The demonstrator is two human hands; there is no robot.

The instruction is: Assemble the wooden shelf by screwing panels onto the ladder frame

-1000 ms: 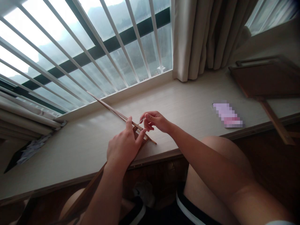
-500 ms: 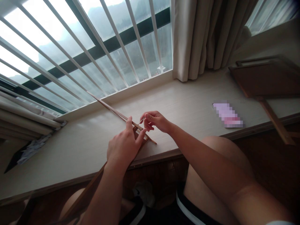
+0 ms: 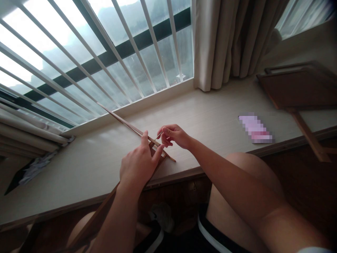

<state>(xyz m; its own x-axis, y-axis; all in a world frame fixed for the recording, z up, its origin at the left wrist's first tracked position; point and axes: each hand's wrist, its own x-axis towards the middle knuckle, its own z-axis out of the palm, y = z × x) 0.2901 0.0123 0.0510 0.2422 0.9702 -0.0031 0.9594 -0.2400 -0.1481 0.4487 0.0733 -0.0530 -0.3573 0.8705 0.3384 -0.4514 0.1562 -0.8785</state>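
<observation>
A brown wooden frame (image 3: 126, 123) slants across the windowsill, one end towards the window bars and the other near the front edge. My left hand (image 3: 139, 161) lies over its near part, index finger and thumb apart on either side of the slats, holding it. Right beside it, my right hand (image 3: 170, 135) pinches a small thin rod (image 3: 159, 134), which looks like a hex key. The rod's tip meets the wood next to my left fingers. A dark wooden panel (image 3: 105, 206) joined near the frame runs down under my left forearm, partly hidden.
The pale sill (image 3: 86, 165) spans the view below the barred window (image 3: 142, 52). A pixelated pink phone-like object (image 3: 255, 129) lies to the right. Beyond it stands another dark wooden piece (image 3: 302, 88) with a leg over the edge. Curtains (image 3: 216, 45) hang at both sides.
</observation>
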